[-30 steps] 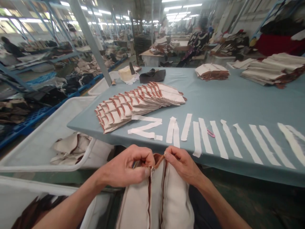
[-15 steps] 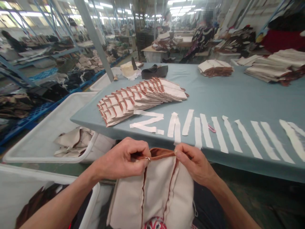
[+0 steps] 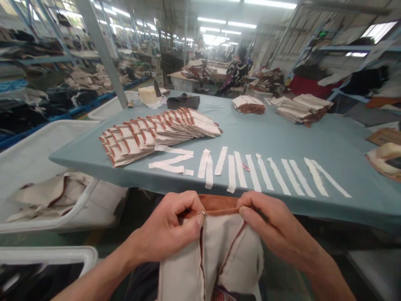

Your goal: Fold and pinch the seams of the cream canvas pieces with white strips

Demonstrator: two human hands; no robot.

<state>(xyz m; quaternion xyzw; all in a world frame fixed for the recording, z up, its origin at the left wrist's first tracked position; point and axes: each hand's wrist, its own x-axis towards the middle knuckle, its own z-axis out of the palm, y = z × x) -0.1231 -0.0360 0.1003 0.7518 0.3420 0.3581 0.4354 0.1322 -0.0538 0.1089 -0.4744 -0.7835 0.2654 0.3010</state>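
Below the table's front edge I hold a cream fabric piece [image 3: 216, 242] with brown seams and a brown inner side, perhaps a boot upper or bag lining. My left hand [image 3: 175, 225] pinches its top edge at the left seam, where a small pale bit shows by the thumb. On the right, my right hand [image 3: 266, 221] grips the same edge near the other seam. A strip of brown lining [image 3: 219, 202] shows between the two hands. The lower part hangs toward my lap.
On the blue-green table [image 3: 247, 125] lie a fanned stack of cream pieces [image 3: 156, 129], several white strips [image 3: 263, 171], a pink clip [image 3: 246, 167] and further stacks [image 3: 303, 108]. White bins [image 3: 103, 200] stand at left. A person [image 3: 236, 69] sits beyond.
My view has swung to the right and up, so the table's right side shows. Both hands still grip the cream piece's edge; more brown lining shows between them.
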